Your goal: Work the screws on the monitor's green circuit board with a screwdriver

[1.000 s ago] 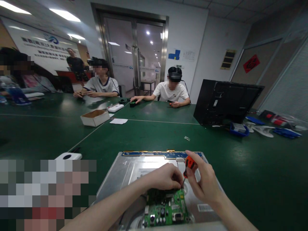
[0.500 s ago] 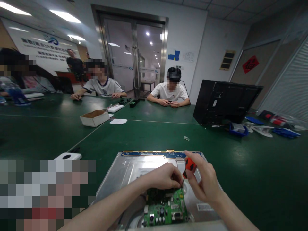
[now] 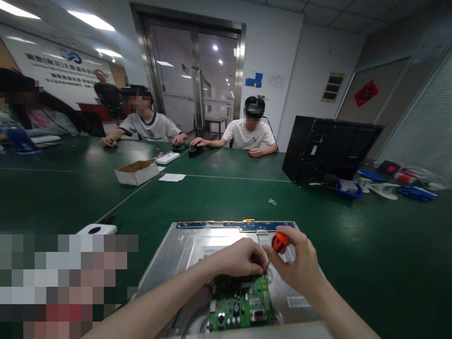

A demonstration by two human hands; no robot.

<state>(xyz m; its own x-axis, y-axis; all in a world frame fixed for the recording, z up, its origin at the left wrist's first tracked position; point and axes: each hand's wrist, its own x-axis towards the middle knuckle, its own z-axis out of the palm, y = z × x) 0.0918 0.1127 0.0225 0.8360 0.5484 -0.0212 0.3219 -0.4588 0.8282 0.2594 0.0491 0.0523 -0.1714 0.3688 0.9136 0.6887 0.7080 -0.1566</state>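
Note:
My right hand [image 3: 300, 259] has its fingers around the orange-and-black handle of a screwdriver [image 3: 280, 242], and the thumb lies beside the handle. The tool leans, its thin shaft running down to the upper right corner of a green circuit board [image 3: 243, 301]. At that corner my left hand [image 3: 243, 258] is closed, thumb and fingertips pinched together close against the shaft's lower end. What the pinch holds, and the screwdriver's tip, are hidden by the fingers. Beneath the board lies a silver metal display panel [image 3: 165, 259], with a narrow blue circuit strip [image 3: 226, 227] along its far edge.
A black monitor housing [image 3: 328, 148] stands right, near a blue tray [image 3: 349, 189] and blue gloves [image 3: 416, 193]. An open white box [image 3: 137, 175], paper [image 3: 172, 177] and a white device [image 3: 99, 229] lie left on the green table [image 3: 226, 197]. Several people are across and left.
My right thumb has shifted left off the screwdriver handle, which has turned slightly. My left hand stays at the board corner. A co-worker opposite has reached an arm out over the table.

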